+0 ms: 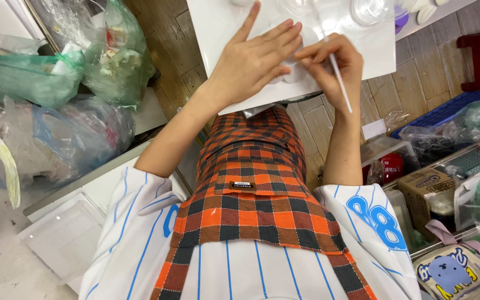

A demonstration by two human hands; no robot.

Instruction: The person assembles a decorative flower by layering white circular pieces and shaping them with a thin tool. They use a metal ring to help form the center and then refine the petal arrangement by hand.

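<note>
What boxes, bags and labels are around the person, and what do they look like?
Cardboard box: right side, brown, with dark print.
Green plastic bag: far left, bulging and crinkled.
Clear plastic bag: upper left, stuffed with scraps.
Red container: right of the arm, round and shiny.
Pouch: bottom right, beige with a blue cartoon animal.
Small label: on the orange checked apron, dark rectangle.

Apron [251, 183]: orange-black check. Shirt [140, 239]: white, blue pinstripes. Green bags [23, 78] at 9 o'clock; blue crate [445, 111] at 3.
</note>
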